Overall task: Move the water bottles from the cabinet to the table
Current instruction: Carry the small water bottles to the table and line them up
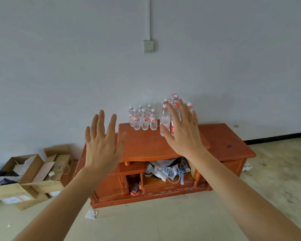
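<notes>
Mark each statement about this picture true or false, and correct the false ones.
1. The left hand and the right hand are both open and hold nothing. True.
2. The water bottles stand upright on top of the cabinet. True.
3. The cardboard boxes sit on the cabinet. False: the cardboard boxes are on the floor, to the left of the cabinet.
4. The left hand has a bottle in its grip. False: it touches no bottle.
5. The cabinet's open lower shelf is bare. False: it holds clutter, including cords.
</notes>
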### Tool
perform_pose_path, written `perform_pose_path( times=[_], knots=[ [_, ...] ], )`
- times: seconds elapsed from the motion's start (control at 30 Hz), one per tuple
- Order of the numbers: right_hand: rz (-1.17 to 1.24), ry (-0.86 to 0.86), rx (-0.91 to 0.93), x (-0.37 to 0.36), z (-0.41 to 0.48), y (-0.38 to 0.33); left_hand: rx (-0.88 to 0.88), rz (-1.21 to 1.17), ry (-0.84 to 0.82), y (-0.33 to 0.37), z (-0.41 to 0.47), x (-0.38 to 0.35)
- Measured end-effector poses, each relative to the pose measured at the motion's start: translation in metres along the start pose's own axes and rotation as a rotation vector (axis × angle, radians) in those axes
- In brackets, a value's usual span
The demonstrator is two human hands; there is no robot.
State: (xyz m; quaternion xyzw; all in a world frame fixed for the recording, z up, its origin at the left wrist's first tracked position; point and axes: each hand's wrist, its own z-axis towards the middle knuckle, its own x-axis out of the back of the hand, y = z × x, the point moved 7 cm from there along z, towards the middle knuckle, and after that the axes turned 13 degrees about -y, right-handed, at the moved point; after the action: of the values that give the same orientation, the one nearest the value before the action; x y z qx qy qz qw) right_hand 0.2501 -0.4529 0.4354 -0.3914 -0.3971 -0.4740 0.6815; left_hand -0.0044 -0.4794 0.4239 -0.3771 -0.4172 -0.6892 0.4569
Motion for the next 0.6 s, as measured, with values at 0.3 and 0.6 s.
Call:
perform_pose_path(
  times=[0.3,0.6],
  knots=[
    [0.022,-0.040,-0.046,-0.069,0.215,0.052,-0.022,-0.060,-0.030,-0.046,0.239,-0.064],
    [0.156,-0.083,-0.004,-0.169,0.376,0.151,0.032,-0.091,-0.109,-0.061,0.402,-0.197]
  ],
)
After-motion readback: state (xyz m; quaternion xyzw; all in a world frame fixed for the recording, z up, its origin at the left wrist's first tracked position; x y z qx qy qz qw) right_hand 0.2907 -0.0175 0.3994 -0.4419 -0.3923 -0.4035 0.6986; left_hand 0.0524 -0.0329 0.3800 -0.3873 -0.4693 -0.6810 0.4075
